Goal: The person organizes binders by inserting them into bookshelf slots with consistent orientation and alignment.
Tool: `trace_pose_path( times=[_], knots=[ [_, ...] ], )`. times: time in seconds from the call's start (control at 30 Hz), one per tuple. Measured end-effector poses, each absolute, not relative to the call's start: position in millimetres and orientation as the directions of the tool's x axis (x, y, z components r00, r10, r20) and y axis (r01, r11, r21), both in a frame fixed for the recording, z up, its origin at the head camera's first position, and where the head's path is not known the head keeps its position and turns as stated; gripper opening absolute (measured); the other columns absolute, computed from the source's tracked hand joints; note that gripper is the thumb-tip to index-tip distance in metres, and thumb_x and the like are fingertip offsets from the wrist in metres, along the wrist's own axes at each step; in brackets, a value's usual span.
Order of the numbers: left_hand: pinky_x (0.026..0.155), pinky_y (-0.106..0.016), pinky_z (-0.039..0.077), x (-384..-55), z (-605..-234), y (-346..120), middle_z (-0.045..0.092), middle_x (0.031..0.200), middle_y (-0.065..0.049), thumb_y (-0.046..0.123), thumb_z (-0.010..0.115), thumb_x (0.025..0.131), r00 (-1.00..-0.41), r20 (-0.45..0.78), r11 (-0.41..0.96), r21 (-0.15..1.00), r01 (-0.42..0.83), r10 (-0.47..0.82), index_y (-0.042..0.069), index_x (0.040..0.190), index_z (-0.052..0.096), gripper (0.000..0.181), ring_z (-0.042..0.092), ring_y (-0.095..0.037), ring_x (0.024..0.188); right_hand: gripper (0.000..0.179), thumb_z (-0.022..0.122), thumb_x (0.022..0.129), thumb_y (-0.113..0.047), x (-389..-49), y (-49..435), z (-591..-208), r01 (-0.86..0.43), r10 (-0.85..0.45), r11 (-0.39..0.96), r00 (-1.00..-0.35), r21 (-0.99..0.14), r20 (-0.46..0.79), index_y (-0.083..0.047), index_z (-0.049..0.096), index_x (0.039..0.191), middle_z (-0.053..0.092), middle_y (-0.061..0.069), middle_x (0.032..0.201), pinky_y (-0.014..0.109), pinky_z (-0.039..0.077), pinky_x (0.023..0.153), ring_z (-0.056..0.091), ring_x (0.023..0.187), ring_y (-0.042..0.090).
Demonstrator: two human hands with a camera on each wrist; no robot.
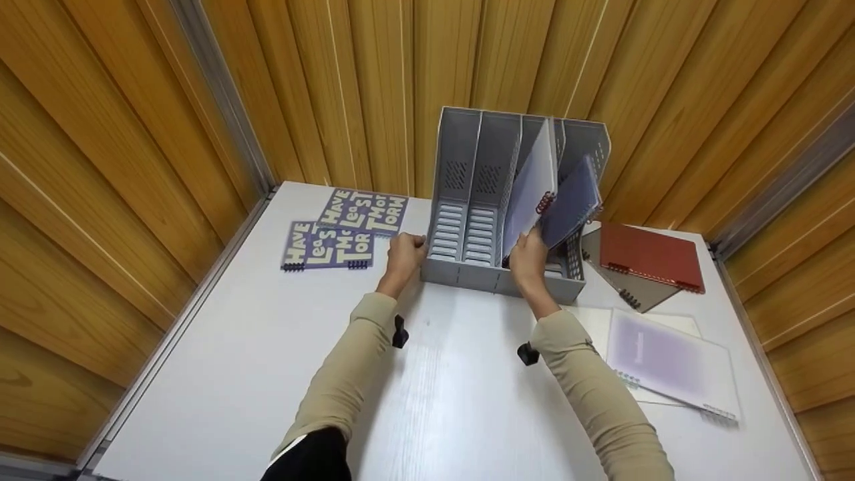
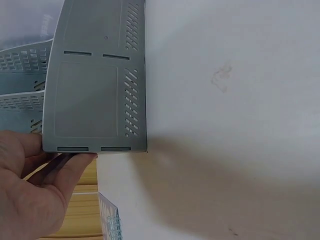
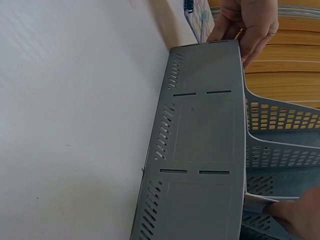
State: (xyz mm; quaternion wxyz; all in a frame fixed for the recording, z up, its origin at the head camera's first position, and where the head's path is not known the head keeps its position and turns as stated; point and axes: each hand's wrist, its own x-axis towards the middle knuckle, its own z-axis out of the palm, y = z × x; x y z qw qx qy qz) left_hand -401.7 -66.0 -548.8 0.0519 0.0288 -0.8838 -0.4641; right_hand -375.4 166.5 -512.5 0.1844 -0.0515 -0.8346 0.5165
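A grey file organizer [image 1: 501, 280] with upright dividers stands at the back of the table. My left hand [image 1: 404, 259] grips its front left corner, thumb and fingers on either side of the edge [image 2: 52, 150]. My right hand [image 1: 528, 257] pinches a divider's front edge [image 3: 257, 200] in the right half. Above that hand, a pale lilac notebook [image 1: 531, 187] with red rings stands tilted in a compartment. A blue-purple notebook [image 1: 571, 204] leans to its right, its lower corner beside my fingers. I cannot tell whether those fingers also hold a notebook.
Two purple lettered notebooks [image 1: 327, 247] overlap left of the organizer. To its right, a red notebook [image 1: 651, 257] lies over a grey-brown one [image 1: 638, 290]. Nearer me, a lilac-white notebook [image 1: 668, 361] covers part of a cream one [image 1: 588, 321]. Wooden panels [image 1: 374, 87] enclose the table.
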Motion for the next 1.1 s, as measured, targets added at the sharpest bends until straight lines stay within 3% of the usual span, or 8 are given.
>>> trace_pose_path(
  times=[0.27, 0.53, 0.7, 0.93, 1.1],
  knots=[
    [0.083, -0.037, 0.057, -403, -547, -67, 0.073, 0.117, -0.012, 0.005, 0.067, 0.095, -0.99, 0.065, 0.561, 0.828, -0.017, -0.126, 0.004, 0.113, 0.077, 0.021, 0.066, -0.018, 0.095, 0.033, 0.037, 0.106, -0.004, -398, 153, -521, -0.01, 0.347, 0.433, -0.921, -0.901, 0.177, 0.013, 0.049, 0.132, 0.059, 0.036, 0.128, 0.056, 0.044, 0.102, 0.056, 0.123, 0.048],
    [0.073, -0.031, 0.053, -402, -549, -66, 0.074, 0.113, -0.01, 0.006, 0.064, 0.096, -0.993, 0.056, 0.561, 0.828, -0.01, -0.101, 0.002, 0.116, 0.075, 0.023, 0.059, -0.015, 0.084, 0.032, 0.039, 0.104, 0.0, -413, 150, -534, 0.015, 0.393, 0.421, -0.904, -0.907, 0.168, 0.014, 0.05, 0.13, 0.061, 0.037, 0.123, 0.055, 0.046, 0.099, 0.057, 0.12, 0.049],
    [0.078, -0.035, 0.055, -400, -551, -64, 0.073, 0.117, -0.011, 0.006, 0.064, 0.096, -0.992, 0.061, 0.545, 0.839, -0.007, -0.106, 0.002, 0.118, 0.074, 0.024, 0.063, -0.017, 0.089, 0.03, 0.039, 0.103, 0.001, -419, 149, -533, 0.05, 0.428, 0.428, -0.891, -0.902, 0.154, 0.014, 0.05, 0.127, 0.061, 0.038, 0.12, 0.056, 0.047, 0.097, 0.059, 0.117, 0.05],
    [0.084, -0.038, 0.057, -393, -557, -64, 0.074, 0.116, -0.011, 0.007, 0.066, 0.096, -0.987, 0.093, 0.597, 0.802, -0.002, -0.128, 0.004, 0.114, 0.076, 0.021, 0.071, -0.02, 0.1, 0.033, 0.045, 0.094, 0.009, -412, 143, -536, 0.041, 0.376, 0.448, -0.915, -0.893, 0.147, 0.014, 0.052, 0.126, 0.062, 0.038, 0.119, 0.055, 0.047, 0.098, 0.058, 0.119, 0.049],
    [0.085, -0.04, 0.057, -399, -548, -62, 0.073, 0.116, -0.012, 0.007, 0.065, 0.097, -0.988, 0.102, 0.577, 0.816, 0.019, -0.112, 0.004, 0.114, 0.076, 0.021, 0.07, -0.021, 0.1, 0.035, 0.045, 0.096, 0.005, -417, 154, -524, 0.047, 0.356, 0.465, -0.924, -0.884, 0.138, 0.014, 0.05, 0.13, 0.06, 0.038, 0.124, 0.055, 0.045, 0.1, 0.056, 0.122, 0.049]
  ],
)
